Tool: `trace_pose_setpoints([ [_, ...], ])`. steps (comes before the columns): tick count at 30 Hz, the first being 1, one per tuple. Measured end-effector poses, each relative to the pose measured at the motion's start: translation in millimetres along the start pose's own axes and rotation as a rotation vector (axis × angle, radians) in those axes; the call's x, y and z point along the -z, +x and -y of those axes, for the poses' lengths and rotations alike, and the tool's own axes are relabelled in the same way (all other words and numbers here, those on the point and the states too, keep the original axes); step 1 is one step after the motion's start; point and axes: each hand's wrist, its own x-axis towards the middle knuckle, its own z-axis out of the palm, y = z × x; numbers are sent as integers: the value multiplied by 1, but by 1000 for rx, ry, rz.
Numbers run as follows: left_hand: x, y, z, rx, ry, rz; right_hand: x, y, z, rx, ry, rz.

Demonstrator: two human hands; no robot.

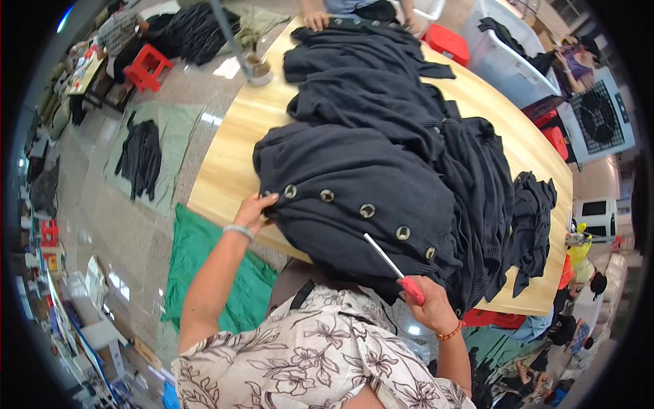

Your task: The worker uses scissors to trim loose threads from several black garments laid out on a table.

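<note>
A black knitted garment [354,170] with a row of large shiny buttons lies spread across the near part of the wooden table. My left hand [253,210] is closed on the garment's left edge, thumb on top, beside the first button [291,191]. In my right hand [434,308] is a red-handled tool [387,257] with a long, slim metal end; my fingers are wrapped round its handle. The metal end points up and left, over the cloth below the button row. Whether it has one blade or two closed ones, I cannot tell.
More black garments [368,54] lie beyond and to the right [477,198] on the wooden table [225,143]. Another person's hand [315,20] rests at the far end. A pole [231,37] stands at the table's left edge. Green cloth [204,273] lies on the floor.
</note>
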Motion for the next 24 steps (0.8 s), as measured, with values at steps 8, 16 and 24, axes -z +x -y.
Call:
trace_pose_setpoints([
  [8, 7, -10, -3, -38, 47, 26, -19, -3, -4, 74, 64, 70],
  [16, -40, -99, -87, -311, -74, 242, -25, 8, 18, 129, 41, 392],
  [24, -197, -226, -195, -637, -31, 586, -66, 67, 43, 474, 124, 146],
])
